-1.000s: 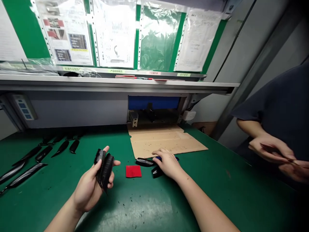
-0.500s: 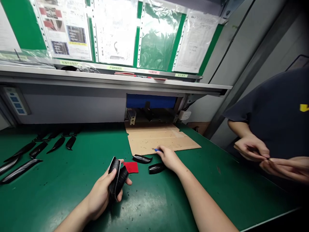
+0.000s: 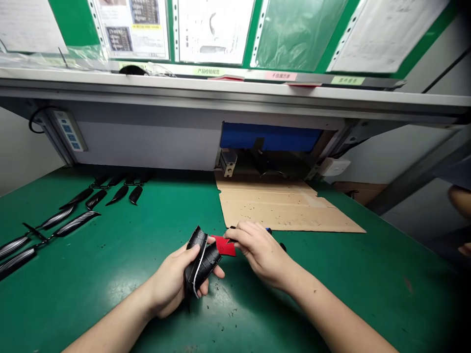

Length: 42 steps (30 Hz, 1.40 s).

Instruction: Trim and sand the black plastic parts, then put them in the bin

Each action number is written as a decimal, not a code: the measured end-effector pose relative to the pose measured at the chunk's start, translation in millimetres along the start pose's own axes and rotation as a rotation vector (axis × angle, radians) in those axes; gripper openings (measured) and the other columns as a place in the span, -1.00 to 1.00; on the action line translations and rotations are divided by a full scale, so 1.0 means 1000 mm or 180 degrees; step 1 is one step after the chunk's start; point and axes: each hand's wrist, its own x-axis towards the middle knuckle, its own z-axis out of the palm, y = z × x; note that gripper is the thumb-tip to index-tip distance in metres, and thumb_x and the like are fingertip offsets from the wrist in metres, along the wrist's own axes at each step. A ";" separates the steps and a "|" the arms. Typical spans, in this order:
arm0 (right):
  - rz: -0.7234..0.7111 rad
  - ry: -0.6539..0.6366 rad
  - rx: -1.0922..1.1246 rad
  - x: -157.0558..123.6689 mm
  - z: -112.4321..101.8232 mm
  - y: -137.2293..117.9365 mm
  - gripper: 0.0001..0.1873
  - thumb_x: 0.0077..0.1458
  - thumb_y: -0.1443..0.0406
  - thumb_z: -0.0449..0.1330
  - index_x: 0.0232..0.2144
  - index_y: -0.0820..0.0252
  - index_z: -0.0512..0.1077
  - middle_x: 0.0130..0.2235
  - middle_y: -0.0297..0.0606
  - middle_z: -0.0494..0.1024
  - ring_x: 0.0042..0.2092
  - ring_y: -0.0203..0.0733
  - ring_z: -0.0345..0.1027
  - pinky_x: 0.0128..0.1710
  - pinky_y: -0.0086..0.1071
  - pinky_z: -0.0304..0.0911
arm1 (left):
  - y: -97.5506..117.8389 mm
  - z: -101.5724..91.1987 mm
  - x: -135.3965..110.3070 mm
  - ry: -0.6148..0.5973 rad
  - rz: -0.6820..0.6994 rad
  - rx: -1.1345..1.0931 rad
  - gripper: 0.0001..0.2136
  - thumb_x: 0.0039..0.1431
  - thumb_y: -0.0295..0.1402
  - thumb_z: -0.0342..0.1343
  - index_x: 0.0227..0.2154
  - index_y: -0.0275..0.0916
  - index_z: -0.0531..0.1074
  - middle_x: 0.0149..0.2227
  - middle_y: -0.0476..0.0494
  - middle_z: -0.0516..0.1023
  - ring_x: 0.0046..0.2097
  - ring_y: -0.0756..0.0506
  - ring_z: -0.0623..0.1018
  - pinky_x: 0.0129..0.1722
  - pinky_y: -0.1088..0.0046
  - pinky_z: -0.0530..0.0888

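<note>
Black curved trim pieces (image 3: 198,260) upright, slightly tilted

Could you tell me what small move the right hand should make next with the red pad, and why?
Probably press the red pad onto the black parts: the right hand pinches it beside their upper end, while the left hand grips them.

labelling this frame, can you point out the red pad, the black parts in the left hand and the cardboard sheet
red pad (image 3: 225,246), head view, middle of its red face
black parts (image 3: 200,262), head view, on the curved body above the fingers
cardboard sheet (image 3: 283,211), head view, bare centre
</note>
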 end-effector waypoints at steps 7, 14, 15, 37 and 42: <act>0.0085 0.0058 -0.0544 -0.009 0.025 -0.004 -0.29 0.26 -0.20 -0.29 -0.13 0.17 0.39 -0.30 -0.19 0.30 -0.27 -0.07 0.13 -0.27 -0.22 0.00 | -0.005 0.006 0.000 0.0068 -0.0275 -0.0180 -0.53 0.30 -0.12 -0.10 0.16 -0.28 0.17 -0.32 -0.31 0.51 -0.57 0.01 0.36 -0.57 0.52 0.24; 0.0004 0.0172 -0.0967 -0.007 0.032 -0.008 -0.33 0.33 -0.12 -0.30 -0.33 0.17 0.41 -0.39 -0.21 0.27 -0.33 -0.10 0.08 -0.33 -0.25 -0.08 | -0.010 0.006 0.000 0.0098 -0.0078 0.0257 -0.53 0.30 -0.10 -0.09 0.11 -0.34 0.23 -0.34 -0.27 0.48 -0.58 0.05 0.30 -0.61 0.56 0.18; -0.0018 0.0179 -0.0966 -0.007 0.033 -0.008 -0.35 0.35 -0.09 -0.29 -0.35 0.17 0.41 -0.39 -0.22 0.27 -0.33 -0.11 0.08 -0.34 -0.25 -0.08 | -0.011 0.004 0.000 0.0076 -0.0035 0.0360 -0.52 0.29 -0.09 -0.08 0.13 -0.32 0.21 -0.35 -0.24 0.48 -0.56 0.05 0.30 -0.60 0.56 0.19; 0.0685 0.0189 0.1918 -0.012 0.030 -0.015 -0.36 0.18 -0.27 -0.14 -0.30 0.14 0.29 -0.30 -0.22 0.42 -0.27 -0.08 0.28 -0.24 -0.25 0.23 | -0.011 0.010 -0.007 -0.0133 0.0415 0.0577 -0.57 0.34 -0.13 -0.13 0.15 -0.27 0.17 -0.36 -0.20 0.47 -0.53 0.05 0.31 -0.54 0.54 0.23; 0.0450 0.0467 0.1394 -0.009 0.032 -0.027 -0.24 0.19 -0.28 -0.33 -0.19 0.15 0.34 -0.24 -0.14 0.40 -0.20 -0.05 0.27 -0.14 -0.17 0.22 | -0.016 0.012 -0.005 -0.0231 0.0537 0.0330 -0.60 0.34 -0.16 -0.16 0.12 -0.27 0.19 -0.35 -0.23 0.46 -0.54 0.05 0.32 -0.55 0.56 0.23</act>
